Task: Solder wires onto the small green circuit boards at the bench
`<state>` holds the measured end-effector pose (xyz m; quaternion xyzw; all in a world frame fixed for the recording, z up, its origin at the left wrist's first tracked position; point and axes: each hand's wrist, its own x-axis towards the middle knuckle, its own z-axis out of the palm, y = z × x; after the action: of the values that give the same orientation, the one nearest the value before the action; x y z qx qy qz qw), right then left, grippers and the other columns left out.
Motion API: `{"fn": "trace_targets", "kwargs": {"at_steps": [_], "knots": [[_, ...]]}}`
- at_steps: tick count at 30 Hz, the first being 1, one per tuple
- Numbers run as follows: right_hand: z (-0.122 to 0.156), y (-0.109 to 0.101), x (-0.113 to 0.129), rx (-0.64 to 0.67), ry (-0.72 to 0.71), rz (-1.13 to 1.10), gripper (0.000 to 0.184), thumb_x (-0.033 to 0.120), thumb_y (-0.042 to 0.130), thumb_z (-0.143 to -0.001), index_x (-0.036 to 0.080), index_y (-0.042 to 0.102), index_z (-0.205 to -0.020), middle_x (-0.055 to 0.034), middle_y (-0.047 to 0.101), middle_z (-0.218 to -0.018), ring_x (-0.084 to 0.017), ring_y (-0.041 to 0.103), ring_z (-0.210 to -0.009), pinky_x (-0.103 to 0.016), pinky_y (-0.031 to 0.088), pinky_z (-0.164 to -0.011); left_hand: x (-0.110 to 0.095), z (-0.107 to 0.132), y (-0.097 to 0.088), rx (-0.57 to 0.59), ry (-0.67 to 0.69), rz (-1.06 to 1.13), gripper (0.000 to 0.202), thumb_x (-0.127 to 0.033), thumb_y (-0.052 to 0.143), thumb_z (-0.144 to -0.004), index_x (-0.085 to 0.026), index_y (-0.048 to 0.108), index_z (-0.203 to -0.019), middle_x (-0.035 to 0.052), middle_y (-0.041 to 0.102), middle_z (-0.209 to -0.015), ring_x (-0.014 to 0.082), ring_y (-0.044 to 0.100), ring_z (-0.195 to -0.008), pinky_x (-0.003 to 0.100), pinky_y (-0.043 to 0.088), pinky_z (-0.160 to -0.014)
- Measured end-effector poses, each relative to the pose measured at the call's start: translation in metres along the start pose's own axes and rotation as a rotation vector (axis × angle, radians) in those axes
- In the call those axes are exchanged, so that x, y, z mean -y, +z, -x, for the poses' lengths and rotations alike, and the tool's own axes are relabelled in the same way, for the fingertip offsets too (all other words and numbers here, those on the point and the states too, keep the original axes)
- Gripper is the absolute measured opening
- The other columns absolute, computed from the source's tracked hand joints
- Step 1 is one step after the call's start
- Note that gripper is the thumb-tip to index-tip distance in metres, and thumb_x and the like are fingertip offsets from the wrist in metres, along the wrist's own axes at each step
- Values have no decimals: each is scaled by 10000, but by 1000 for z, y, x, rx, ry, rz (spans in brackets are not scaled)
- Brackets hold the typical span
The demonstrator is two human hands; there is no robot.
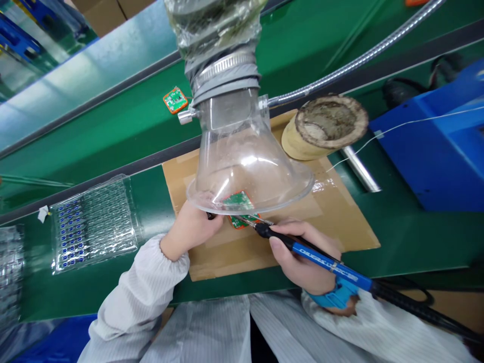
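A green circuit board (245, 222) with an orange edge lies on the cardboard sheet, partly seen through the clear funnel-shaped fume hood (242, 156). My left hand (196, 227) is closed at the board's left side. Its fingertips are partly behind the hood's rim, and a small black piece shows between the fingers; what it belongs to is hidden. My right hand (302, 252) grips a blue and black soldering iron (321, 258). The iron's metal tip reaches the board's lower right part; a second thin metal prong shows beside it.
Cardboard (223, 259) covers part of the green bench. A round, crusted yellowish pot (302, 141) stands behind right, near a blue machine (446, 151). Left lies a clear plastic tray (102, 222) with small blue parts. Another circuit board (175, 100) sits beyond the hood.
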<state>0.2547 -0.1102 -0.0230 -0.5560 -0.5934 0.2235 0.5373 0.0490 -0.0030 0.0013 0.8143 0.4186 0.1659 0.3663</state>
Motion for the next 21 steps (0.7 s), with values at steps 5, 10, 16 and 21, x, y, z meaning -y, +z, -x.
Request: {"fn": "trace_targets", "kwargs": {"at_steps": [5,10,16,21], "knots": [[1,0,0,-3,-7,-8,151,156,694,-851,253,668,-963,-4,706,-833,-183,700,-706,-293,579,-640,0,0,0,-9,-4,-23,155,-126,576,-877,-202,673,-783,30,726,-820,192,683,-850,391,565,-925],[1,0,-1,12,-16,4,132,164,696,-853,237,663,-958,-3,693,-819,-167,691,-697,-275,562,-632,-1,0,0,-13,1,-21,168,-98,574,-861,-197,648,-748,25,722,-814,188,680,-833,380,562,-923],[1,0,-1,6,-26,10,136,171,698,-857,244,663,-966,-12,702,-824,-179,697,-689,-288,580,-625,0,0,0,-11,7,-12,161,-70,584,-845,-194,662,-778,22,725,-827,183,683,-827,365,568,-908],[0,1,0,12,-37,3,137,170,700,-854,239,668,-968,-12,694,-812,-180,691,-679,-289,571,-605,0,0,0,-12,11,-13,163,-89,585,-858,-198,657,-760,20,716,-804,185,683,-829,371,567,-913]]}}
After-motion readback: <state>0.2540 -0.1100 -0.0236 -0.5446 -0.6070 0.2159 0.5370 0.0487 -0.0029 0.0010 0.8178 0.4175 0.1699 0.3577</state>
